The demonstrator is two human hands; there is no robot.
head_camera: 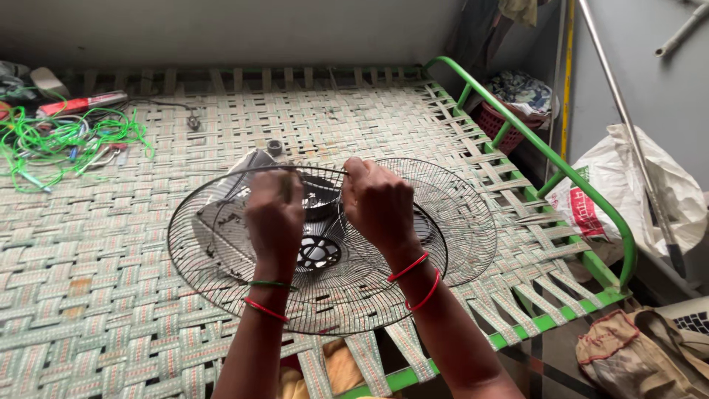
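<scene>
Lying at far left on a woven cot [88,244] is a tangle of green wire [70,137]; at centre two wire fan grilles [244,288] overlap on the webbing; the left hand [275,214] and right hand [378,203] both curl shut on the upper rim of the front grille; it looks light, springy and easily bent, best gripped at the rim; at right sit a red basket [502,125] and a white sack [628,185].

Green wire tangle [66,140], red basket [498,125], white bag [628,192], possibly nut [275,147].
</scene>
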